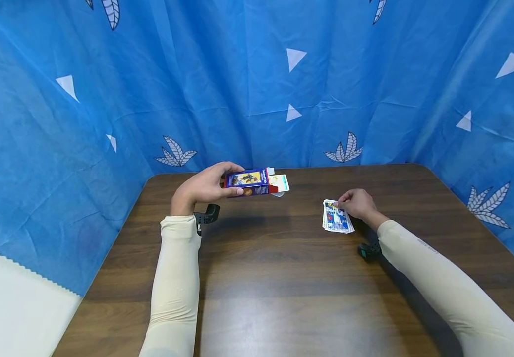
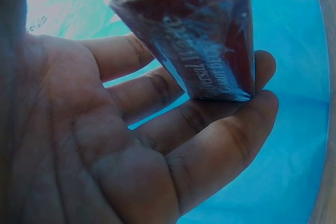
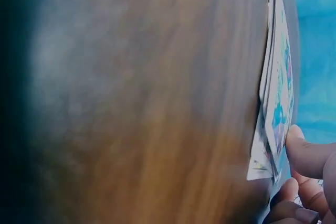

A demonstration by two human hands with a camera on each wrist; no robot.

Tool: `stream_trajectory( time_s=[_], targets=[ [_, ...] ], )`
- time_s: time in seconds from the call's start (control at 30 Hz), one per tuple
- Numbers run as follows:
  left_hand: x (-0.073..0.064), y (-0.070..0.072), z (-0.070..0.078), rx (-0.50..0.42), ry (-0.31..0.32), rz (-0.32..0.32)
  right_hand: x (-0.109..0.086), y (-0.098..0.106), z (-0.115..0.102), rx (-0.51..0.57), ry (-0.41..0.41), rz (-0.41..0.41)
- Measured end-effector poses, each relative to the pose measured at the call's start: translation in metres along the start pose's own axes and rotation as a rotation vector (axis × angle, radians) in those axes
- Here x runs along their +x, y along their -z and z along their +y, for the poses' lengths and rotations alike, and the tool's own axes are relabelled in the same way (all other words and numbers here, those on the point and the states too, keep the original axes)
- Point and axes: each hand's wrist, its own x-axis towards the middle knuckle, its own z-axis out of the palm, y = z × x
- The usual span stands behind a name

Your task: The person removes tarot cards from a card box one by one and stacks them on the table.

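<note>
In the head view my left hand [image 1: 207, 186] grips a purple tarot card box [image 1: 250, 181] above the far part of the table, thumb on the near side. The box lies on its side with its red-lined flap end open to the right, and a few cards [image 1: 280, 182] stick out there. The left wrist view shows the box's closed end [image 2: 199, 51], with lettering under shiny wrap. On the table to the right, my right hand [image 1: 358, 203] pinches the far right edge of a small, slightly uneven stack of tarot cards [image 1: 337, 219]. A blue picture faces up on top.
The brown wooden table [image 1: 274, 277] ends at a blue patterned curtain [image 1: 221, 89] behind and at both sides. A white surface [image 1: 11, 302] is at the lower left. Each wrist wears a black camera [image 1: 207, 214].
</note>
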Motion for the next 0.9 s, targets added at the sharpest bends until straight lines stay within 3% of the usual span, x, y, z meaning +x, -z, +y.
stream_trajectory(
  time_s=[0.17, 0.27, 0.43, 0.53, 0.63, 0.73, 0.9],
  targets=[
    [0.002, -0.001, 0.000, 0.006, -0.004, 0.002, -0.003, 0.004, -0.010, -0.015, 0.047, 0.018],
    [0.002, -0.001, 0.001, 0.008, -0.004, 0.000, -0.007, 0.004, -0.026, 0.024, 0.148, 0.051],
    [0.002, 0.000, 0.002, 0.006, 0.010, -0.001, -0.023, 0.002, -0.072, 0.249, 0.295, 0.027],
    [0.001, 0.000, 0.002, 0.007, 0.009, 0.002, -0.033, -0.001, -0.100, 0.441, 0.282, -0.074],
    [0.000, 0.000, 0.002, 0.011, 0.004, 0.007, -0.042, -0.005, -0.120, 0.576, 0.219, -0.202],
    [0.001, 0.000, 0.001, 0.014, -0.002, 0.006, -0.049, -0.008, -0.132, 0.637, 0.182, -0.274],
    [0.002, 0.000, 0.001, 0.010, -0.001, 0.002, -0.057, -0.013, -0.144, 0.703, 0.179, -0.297]
  ],
)
